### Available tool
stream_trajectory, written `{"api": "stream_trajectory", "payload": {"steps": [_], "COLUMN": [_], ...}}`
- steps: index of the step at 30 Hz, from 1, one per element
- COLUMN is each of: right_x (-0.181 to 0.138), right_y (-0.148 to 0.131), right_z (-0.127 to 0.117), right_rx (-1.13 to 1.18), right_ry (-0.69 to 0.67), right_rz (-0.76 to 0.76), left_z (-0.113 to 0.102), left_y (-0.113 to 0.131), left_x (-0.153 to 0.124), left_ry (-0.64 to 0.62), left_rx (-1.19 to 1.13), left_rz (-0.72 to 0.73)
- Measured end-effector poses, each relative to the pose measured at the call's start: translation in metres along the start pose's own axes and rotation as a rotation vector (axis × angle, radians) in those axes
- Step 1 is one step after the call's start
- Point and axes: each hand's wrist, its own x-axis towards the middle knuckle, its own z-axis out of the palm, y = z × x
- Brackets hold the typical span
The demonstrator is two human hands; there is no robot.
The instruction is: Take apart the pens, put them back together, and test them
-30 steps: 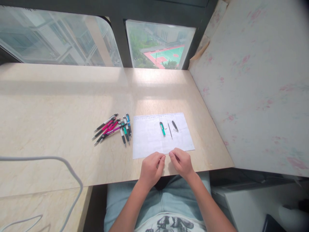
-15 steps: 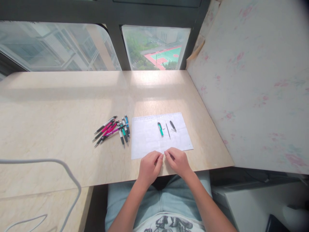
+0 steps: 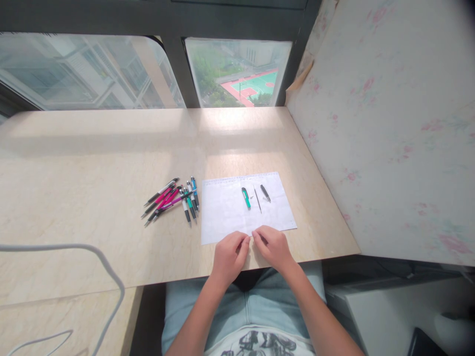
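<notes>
My left hand (image 3: 231, 252) rests at the near edge of a white sheet of paper (image 3: 222, 217), fingers curled and thumb against the forefinger. Beside it, my right hand (image 3: 272, 247) is closed in the same way, a narrow gap between the two. Nothing shows in either hand. Parts of a pen lie apart on the paper: a green barrel (image 3: 246, 198), a thin dark refill (image 3: 258, 200) and a black grip section (image 3: 265, 193). Tiny pieces lie near them, too small to name.
Left of the paper lies a loose pile of several click pens (image 3: 166, 202) in pink, white, green, blue and purple. A grey cable (image 3: 100, 254) loops over the table (image 3: 92, 163) at the near left. A flowered wall (image 3: 371, 133) bounds the right side; windows stand behind.
</notes>
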Motion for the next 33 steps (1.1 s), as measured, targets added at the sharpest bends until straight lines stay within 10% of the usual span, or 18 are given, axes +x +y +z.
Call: {"api": "stream_trajectory", "payload": {"steps": [19,33], "right_x": [0.002,0.076], "right_y": [-0.005,-0.030], "right_z": [0.000,0.000], "right_rx": [-0.036,-0.484], "right_ry": [-0.011,0.006], "right_rz": [0.031,0.318], "left_z": [0.000,0.000], "left_y": [0.000,-0.003], "left_x": [0.000,-0.003], "left_ry": [0.015,0.055], "left_rx": [-0.023,-0.056], "left_rz": [0.006,0.028]}}
